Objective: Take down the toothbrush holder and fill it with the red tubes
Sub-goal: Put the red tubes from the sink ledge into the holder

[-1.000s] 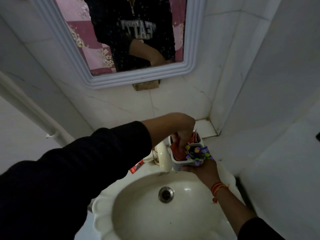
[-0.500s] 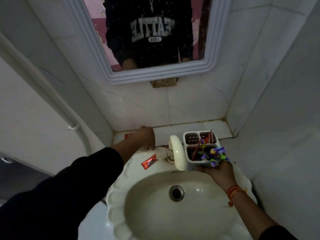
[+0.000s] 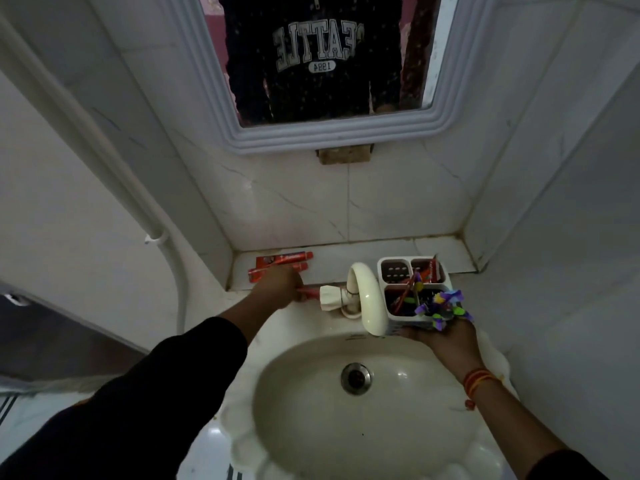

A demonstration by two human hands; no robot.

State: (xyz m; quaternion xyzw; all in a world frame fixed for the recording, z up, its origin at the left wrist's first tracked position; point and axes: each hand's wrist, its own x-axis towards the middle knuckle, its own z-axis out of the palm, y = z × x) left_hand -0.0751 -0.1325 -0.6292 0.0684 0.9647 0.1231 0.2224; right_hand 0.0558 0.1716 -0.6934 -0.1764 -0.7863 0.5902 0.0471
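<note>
Right hand (image 3: pixel 446 336) grips white plastic compartmented toothbrush holder (image 3: pixel 414 292) at the basin rim; left hand (image 3: pixel 278 287) clasps a red tube (image 3: pixel 308 291) beside the tap.

Tap (image 3: pixel 367 296) blocks the ledge (image 3: pixel 346 256) between tubes (image 3: pixel 284 261) and holder (image 3: pixel 412 292) (basin (image 3: pixel 311 410) clear)

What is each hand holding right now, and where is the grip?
Right hand holds the toothbrush holder from beneath its near end. Left hand closes on a red tube at one end.
</note>
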